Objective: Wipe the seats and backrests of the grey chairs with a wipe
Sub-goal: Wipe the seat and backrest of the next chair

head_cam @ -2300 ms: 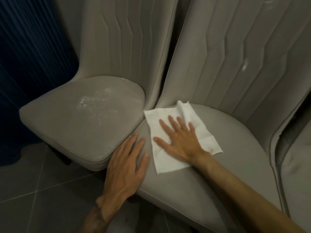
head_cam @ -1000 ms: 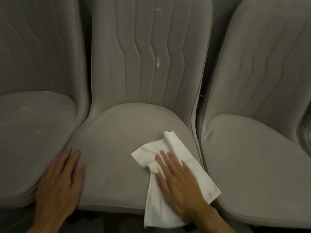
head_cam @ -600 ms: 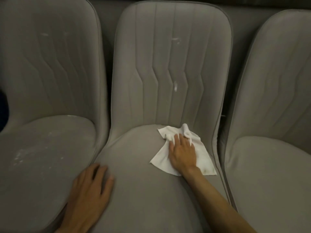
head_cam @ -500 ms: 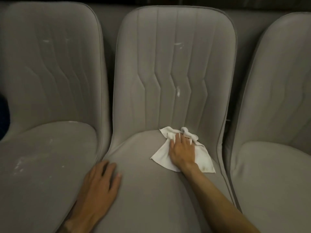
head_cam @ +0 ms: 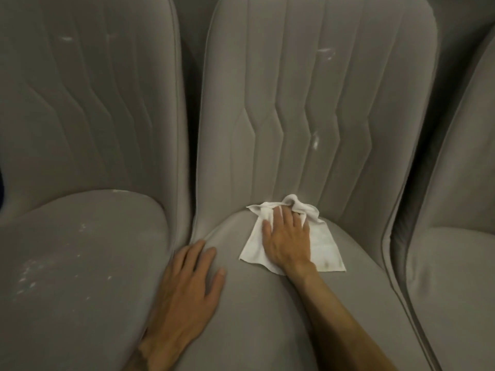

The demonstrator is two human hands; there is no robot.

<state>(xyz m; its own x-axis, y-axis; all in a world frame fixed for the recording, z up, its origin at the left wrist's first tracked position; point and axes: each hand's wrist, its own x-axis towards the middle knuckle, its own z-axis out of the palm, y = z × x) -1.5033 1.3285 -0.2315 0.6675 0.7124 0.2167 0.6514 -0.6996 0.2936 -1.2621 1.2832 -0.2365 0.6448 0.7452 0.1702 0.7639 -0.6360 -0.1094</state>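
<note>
light: dim, lying evenly | wall (head_cam: 192, 20): grey, showing between the backrests | dark blue sliver (head_cam: 1, 183): sitting far left of that wall gap

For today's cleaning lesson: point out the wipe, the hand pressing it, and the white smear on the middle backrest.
wipe (head_cam: 325, 243): head view, bare lower right part.
right hand (head_cam: 288, 238): head view, back of hand.
white smear (head_cam: 316, 141): head view, its middle.

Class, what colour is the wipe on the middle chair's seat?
White, with faint yellowish staining at one corner: wipe, head view.
</note>
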